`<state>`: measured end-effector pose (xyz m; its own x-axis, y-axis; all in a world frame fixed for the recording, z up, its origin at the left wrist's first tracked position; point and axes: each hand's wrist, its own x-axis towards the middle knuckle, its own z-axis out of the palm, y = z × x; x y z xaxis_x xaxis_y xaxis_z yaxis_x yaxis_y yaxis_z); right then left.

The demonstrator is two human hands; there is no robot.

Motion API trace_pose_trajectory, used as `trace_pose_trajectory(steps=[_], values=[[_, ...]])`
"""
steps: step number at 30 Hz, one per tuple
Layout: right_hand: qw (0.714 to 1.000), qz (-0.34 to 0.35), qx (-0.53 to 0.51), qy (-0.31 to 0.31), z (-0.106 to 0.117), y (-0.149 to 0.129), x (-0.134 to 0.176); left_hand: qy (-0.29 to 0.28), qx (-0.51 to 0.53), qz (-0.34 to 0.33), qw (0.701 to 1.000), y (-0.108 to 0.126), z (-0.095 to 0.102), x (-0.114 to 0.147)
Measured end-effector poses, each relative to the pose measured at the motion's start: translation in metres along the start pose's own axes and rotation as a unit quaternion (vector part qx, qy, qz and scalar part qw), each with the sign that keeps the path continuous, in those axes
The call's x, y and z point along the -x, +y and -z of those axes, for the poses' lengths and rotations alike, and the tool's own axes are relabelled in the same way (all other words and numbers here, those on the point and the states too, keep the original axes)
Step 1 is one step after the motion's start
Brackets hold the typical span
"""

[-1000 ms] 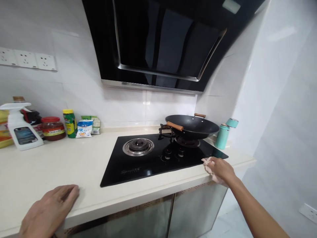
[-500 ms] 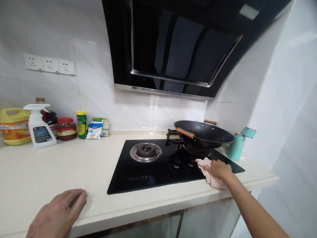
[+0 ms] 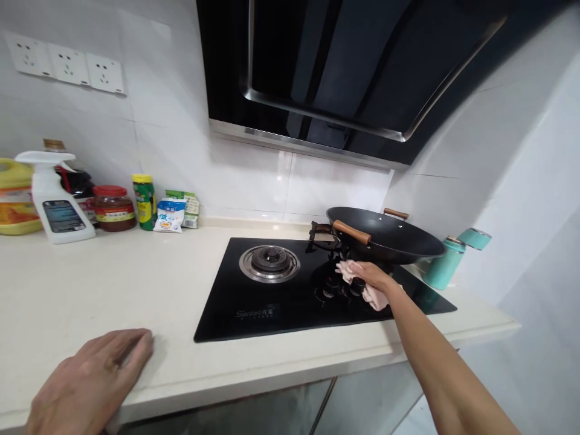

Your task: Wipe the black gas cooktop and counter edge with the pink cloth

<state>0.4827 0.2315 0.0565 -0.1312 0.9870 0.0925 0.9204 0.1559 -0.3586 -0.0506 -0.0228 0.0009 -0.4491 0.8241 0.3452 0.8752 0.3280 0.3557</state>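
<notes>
Pink cloth (image 3: 376, 298) sits on the black glass hob (image 3: 294, 319), at 3 o'clock from its middle as the camera sees it, bunched around the right knob (image 3: 357, 285). Right hand (image 3: 371, 275) has its grip pinched on the cloth; exact finger placement is too small to tell. Left hand (image 3: 90, 377) rests at 8 o'clock on the counter (image 3: 113, 290), grip slack and half curled, nothing visible in it. With cloth on glass like this, best to flatten it under the fingers, press lightly and go around each knob, not across, so none turns. Stay low: wok (image 3: 403, 244) overhangs at 1 o'clock, its near wooden handle (image 3: 351, 232) close to 12, easy to bump. Gather the loose tail so it doesn't snag. Cloth looks pale pink, soft, crumpled; one wad pokes out at 10 o'clock past the fingertips, another fold hangs at 5 o'clock below the hand.
</notes>
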Motion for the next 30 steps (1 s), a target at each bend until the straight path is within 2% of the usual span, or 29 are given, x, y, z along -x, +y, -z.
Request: trace_pose_trajectory(steps=[6,11,15,24,30], values=[[1.0,0.016,0.016,-0.021,-0.004,-0.032,-0.011,0.007,-0.01,0.002,1.0,0.007,0.008,0.003],[0.991,0.082,0.075,-0.07,-0.013,-0.053,-0.007,0.026,-0.026,-0.022,0.999,0.006,0.006,0.004],[0.983,0.136,0.106,-0.058,-0.018,-0.047,0.017,0.016,-0.029,-0.022,0.999,0.007,0.007,0.006],[0.972,0.196,0.127,-0.033,-0.034,-0.033,0.07,-0.009,-0.021,-0.025,0.999,0.012,0.015,0.011],[0.962,0.271,0.016,0.017,-0.048,-0.014,0.12,-0.01,-0.025,-0.023,0.999,0.013,0.016,0.011]])
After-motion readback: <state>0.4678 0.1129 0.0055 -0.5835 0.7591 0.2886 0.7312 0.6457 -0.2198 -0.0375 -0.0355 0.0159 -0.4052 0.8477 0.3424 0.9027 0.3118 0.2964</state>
